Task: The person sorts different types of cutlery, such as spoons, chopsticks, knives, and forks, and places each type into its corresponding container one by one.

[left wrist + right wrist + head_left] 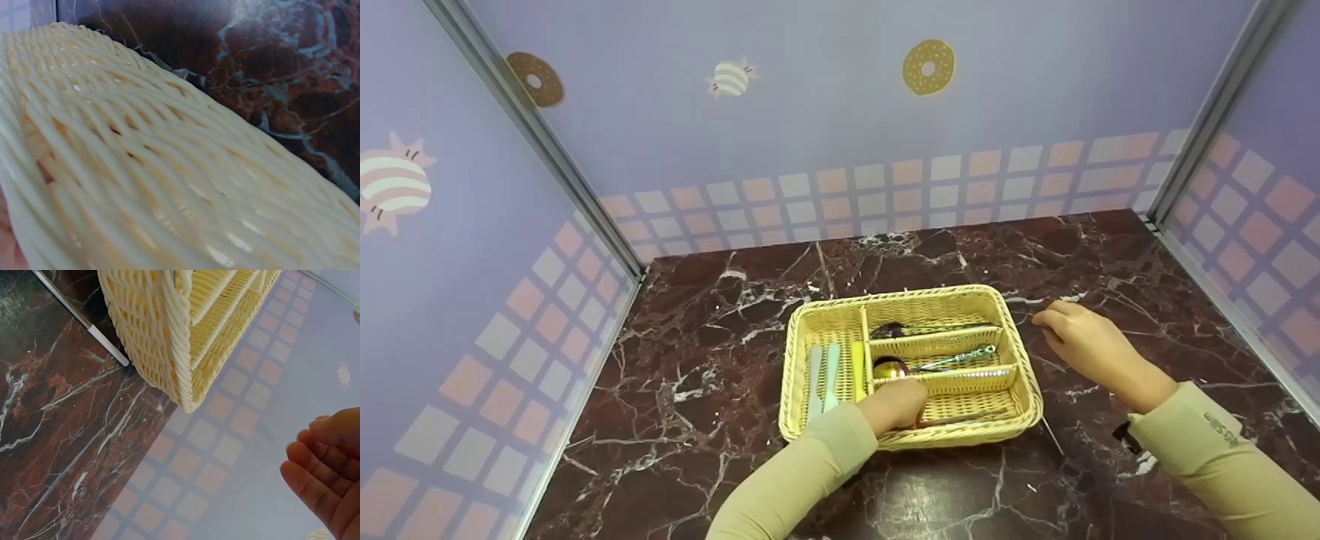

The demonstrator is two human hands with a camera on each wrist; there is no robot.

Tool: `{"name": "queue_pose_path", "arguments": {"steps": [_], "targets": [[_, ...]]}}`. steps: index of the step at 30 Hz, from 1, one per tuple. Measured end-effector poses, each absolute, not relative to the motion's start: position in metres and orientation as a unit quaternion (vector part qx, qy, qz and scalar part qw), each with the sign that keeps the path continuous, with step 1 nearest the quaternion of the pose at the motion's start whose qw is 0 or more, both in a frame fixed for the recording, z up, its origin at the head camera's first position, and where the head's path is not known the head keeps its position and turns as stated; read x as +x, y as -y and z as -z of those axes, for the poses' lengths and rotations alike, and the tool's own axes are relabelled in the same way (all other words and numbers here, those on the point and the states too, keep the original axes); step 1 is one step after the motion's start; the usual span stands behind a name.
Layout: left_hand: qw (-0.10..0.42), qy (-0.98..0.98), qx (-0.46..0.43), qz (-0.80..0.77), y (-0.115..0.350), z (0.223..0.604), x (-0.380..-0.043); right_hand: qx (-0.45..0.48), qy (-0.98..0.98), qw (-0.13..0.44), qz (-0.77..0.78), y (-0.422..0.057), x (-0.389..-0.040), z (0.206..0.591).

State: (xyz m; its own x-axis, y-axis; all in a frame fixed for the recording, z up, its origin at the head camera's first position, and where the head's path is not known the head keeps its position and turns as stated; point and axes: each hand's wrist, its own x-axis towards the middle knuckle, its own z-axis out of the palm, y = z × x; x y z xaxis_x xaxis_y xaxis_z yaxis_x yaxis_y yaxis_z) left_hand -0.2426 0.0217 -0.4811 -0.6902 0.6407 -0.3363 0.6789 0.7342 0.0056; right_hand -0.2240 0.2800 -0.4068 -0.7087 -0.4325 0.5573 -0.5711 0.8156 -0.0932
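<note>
A pale yellow woven basket [911, 442] with compartments sits on the dark table. My left hand [896, 403] reaches into its front compartment, at the left end of a thin utensil [971, 417]; the fingertips are hidden, so I cannot tell whether they hold it. The basket's woven wall [169, 152] fills much of the left wrist view. To the right of the basket, my right hand [1084, 341] hovers with nothing in it. Its fingers [309, 481] are loosely bent in the right wrist view. A ladle with a shiny round bowl [891, 367] lies in the middle compartment.
A dark-headed utensil [891, 330] lies in the back compartment. The left compartment holds a grey-blue handle [815, 379], a mint one [832, 375] and a yellow one [858, 367]. A thin metal rod with a white end [107, 344] lies beside the basket. Patterned panels [840, 112] enclose the table.
</note>
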Motion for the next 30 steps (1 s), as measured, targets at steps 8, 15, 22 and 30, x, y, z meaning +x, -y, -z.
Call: {"name": "queue_pose_path", "arguments": {"steps": [8, 15, 22, 30], "targets": [[0.169, -0.912, 0.373, 0.036, -0.014, 0.478, -0.244, 0.273, 0.916, 0.259, -0.136, -0.283, -0.225, 0.412], [0.138, -0.904, 0.39, -0.111, 0.008, 0.455, -0.241, 0.189, 0.95, 0.164, -0.185, -0.297, -0.225, 0.429], [0.069, -0.904, 0.366, -0.209, 0.042, 0.444, -0.239, 0.129, 0.958, 0.022, -0.254, -0.311, -0.224, 0.477], [0.0, -0.935, 0.271, -0.228, 0.076, 0.446, -0.233, 0.07, 0.96, -0.086, -0.258, -0.308, -0.219, 0.511]]}}
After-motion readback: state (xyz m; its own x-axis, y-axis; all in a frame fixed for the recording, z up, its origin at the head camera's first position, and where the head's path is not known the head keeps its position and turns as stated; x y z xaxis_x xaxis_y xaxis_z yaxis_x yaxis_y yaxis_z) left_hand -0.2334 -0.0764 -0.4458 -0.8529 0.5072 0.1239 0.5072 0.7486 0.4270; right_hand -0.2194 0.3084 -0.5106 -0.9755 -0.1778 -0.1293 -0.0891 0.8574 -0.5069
